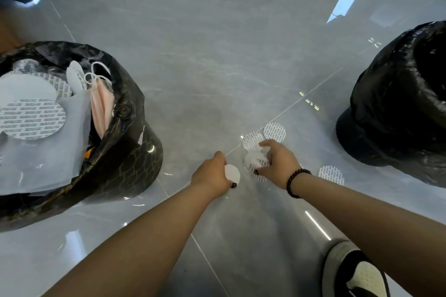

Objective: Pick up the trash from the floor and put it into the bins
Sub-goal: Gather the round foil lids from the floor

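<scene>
Crouched over grey floor tiles (217, 60) between two lined bins. Left hand (212, 175) pinched on a plain white disc (232, 173), thumb under, just off the floor. Right hand (277, 164), beaded bracelet (295, 182) at the wrist, curled down onto a printed disc (254, 165), fingers bent over its far edge; lifted or merely pressed, could not tell. Three more discs loose on the tiles: one (251, 141) touching the right hand's fingertips, another (274, 131) just beyond it and overlapping it, a fourth (330, 174) beside the right forearm, toward the right bin (386, 108). Round and flat, so no long axis to line up; edges lay flush on a glossy tile, likely calling for a nail under the rim or a slide. All the loose discs nearer the right hand. Left bin (125, 142) already heaped with like discs and a pink mask (101, 108), close beside the left arm; right bin looked far emptier, well apart across open floor. Shoe (357, 270) at lower right, clear of either reach.
</scene>
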Tool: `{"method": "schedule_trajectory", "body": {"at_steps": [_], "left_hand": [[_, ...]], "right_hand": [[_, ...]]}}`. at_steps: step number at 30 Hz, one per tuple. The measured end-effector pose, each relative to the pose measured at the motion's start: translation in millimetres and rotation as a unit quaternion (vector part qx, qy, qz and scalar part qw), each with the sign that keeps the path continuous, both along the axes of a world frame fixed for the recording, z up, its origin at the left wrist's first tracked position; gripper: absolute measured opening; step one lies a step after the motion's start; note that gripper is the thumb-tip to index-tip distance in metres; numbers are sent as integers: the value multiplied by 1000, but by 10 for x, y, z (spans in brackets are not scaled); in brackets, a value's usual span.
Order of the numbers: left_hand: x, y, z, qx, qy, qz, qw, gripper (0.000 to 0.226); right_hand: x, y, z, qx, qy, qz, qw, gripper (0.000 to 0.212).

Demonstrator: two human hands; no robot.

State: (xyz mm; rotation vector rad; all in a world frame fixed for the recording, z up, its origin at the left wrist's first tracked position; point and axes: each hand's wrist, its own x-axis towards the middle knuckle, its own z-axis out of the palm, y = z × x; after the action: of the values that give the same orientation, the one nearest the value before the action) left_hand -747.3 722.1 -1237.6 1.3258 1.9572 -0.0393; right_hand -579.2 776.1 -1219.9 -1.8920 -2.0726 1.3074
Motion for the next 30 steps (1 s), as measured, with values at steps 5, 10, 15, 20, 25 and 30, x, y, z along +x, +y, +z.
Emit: {"method": "schedule_trajectory", "body": {"at_steps": [5, 10, 15, 20, 25, 30], "left_hand": [[-150, -30, 23, -83, 30, -23, 996, 63], [-195, -258, 363, -77, -45, -52, 995, 33], [-350, -503, 1228, -79, -228, -17, 970, 27], [-677, -687, 2097, 3, -273, 59, 960, 27], [-955, -844, 2750, 143, -267, 194, 933, 27], [-1624, -959, 2947, 145, -257, 329, 897, 22]], "right_hand": [[-213, 195, -95, -6, -54, -21, 998, 74], [-260, 332, -142, -39, -72, 6, 997, 100], [-234, 419, -84, -68, -96, 56, 991, 94], [-302, 283, -47, 3, -133, 119, 984, 65], [-367, 2, -117, 66, -182, 245, 950, 57], [-456, -105, -97, 119, -202, 318, 919, 61]]}}
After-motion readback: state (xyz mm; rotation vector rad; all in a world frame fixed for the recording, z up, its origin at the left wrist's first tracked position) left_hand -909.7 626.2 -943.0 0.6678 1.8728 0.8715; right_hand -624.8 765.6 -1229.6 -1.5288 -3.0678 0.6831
